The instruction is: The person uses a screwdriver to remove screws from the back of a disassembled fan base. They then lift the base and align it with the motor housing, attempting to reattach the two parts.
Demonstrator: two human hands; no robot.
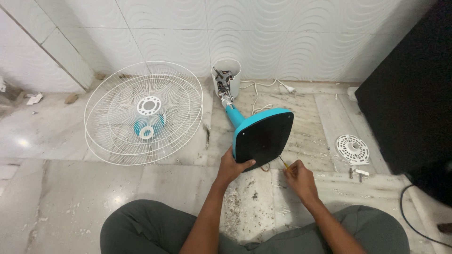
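Note:
A table fan lies on its side on the marble floor, its blue base [263,136] turned up so the black underside faces me. My left hand [231,165] grips the lower left edge of that base. My right hand [299,178] holds a thin yellow-handled screwdriver [284,163] whose tip meets the lower right corner of the base. Beyond the base, the blue neck leads to the bare white motor housing [226,77] against the wall.
Two white wire fan guards [143,113] lie stacked at left, with a blue piece under them. A white round vented cover [353,148] and small loose parts [360,173] lie at right, beside a black cabinet [409,89]. A white cord [263,91] trails along the wall.

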